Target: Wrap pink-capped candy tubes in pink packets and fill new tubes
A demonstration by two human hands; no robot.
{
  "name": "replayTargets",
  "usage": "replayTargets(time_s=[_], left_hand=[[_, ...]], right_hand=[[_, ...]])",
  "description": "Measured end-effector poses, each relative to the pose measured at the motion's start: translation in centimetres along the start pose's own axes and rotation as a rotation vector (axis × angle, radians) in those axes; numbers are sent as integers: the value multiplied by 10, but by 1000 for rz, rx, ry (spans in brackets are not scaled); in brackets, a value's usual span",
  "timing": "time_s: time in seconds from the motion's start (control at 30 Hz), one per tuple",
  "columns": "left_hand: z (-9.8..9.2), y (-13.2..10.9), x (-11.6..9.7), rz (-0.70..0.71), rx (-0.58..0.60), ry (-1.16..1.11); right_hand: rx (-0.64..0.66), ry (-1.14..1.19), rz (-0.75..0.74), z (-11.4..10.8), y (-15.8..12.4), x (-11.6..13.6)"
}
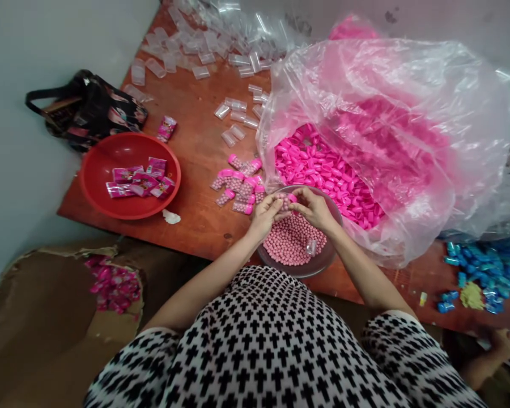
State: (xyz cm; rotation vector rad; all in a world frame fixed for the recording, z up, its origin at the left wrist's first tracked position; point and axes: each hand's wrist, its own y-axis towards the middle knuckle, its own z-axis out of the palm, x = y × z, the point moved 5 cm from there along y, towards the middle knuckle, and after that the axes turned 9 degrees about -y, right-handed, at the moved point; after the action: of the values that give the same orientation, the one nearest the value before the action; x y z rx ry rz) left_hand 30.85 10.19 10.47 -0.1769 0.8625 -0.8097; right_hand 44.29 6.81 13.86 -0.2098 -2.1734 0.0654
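Above a dark bowl (297,272) of pink beads (289,245), my left hand (267,213) is closed round a small clear container (284,200) filled with pink beads. My right hand (313,207) pinches the pink cap (293,198) at the container's other end. An unfilled clear container (311,247) rests on the beads in the bowl. Left of the bowl lies a pile of capped, bead-filled containers (236,184). Many loose pink caps (323,170) spill from a large plastic bag (425,136) just behind and right of the bowl.
Clear containers (237,104) are scattered at the back. A red bowl (89,175) with pink packets and a floral bag (106,113) sit at the left. Below stands a cardboard box (38,317). Blue items (480,269) lie at the right, near another person's hand (504,344).
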Motion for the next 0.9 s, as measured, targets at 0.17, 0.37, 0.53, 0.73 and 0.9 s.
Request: replayTargets(time_s=[0.17,0.37,0.53,0.73,0.9], left_hand=[[0,-15,7,0,72,125],[-5,-20,10,197,109,493],[-4,-29,6,322,98,631],[6,-38,-7,371,124,715],[17,-49,4,330,264,850]], right_hand=[[82,357,55,-8,-21,-5],[-153,-41,-97,-32,-39,22],[-59,-288,-259,-22,-46,40],[-98,-386,-302,-14,-58,33],[-18,-424,-366,-9,-82,35]])
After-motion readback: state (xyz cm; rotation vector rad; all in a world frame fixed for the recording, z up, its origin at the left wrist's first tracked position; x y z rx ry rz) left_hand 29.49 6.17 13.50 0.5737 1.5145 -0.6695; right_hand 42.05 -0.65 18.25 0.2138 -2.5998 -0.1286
